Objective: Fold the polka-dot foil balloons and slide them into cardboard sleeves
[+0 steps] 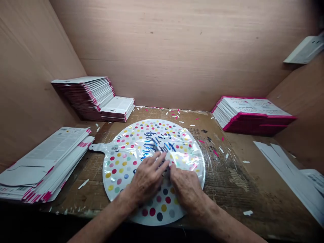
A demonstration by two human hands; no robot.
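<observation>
Foil, white, glossy and printed with multicoloured dots and blue script lettering, formed a flat round balloon (138, 145) that lay in the near middle of the scene, directly under both hands. The left hand (146, 175) rested over its middle with fingers extended and slightly parted; the right hand (188, 187) lay just to the right, fingers curled and bent toward the left fingertips. The thumbs and the undersides of the fingers were hidden, so I could not tell whether either hand pinched the film. Creases shone across the balloon's right half, and a narrow rounded neck (99, 147) stuck out to the left.

Beneath it spread a brown cardboard work surface (227, 202), scuffed and shiny in places, littered with thin pink and white scraps (215, 153). A near-left pile of white card sleeves with pink edges (63, 145) lay loosely fanned; a tall far-left stack of white-and-pink cards (98, 92) leaned in steps. Far right sat a neater pink-edged stack (255, 105). Pale, smooth wooden panels (164, 50) enclosed the far side.
</observation>
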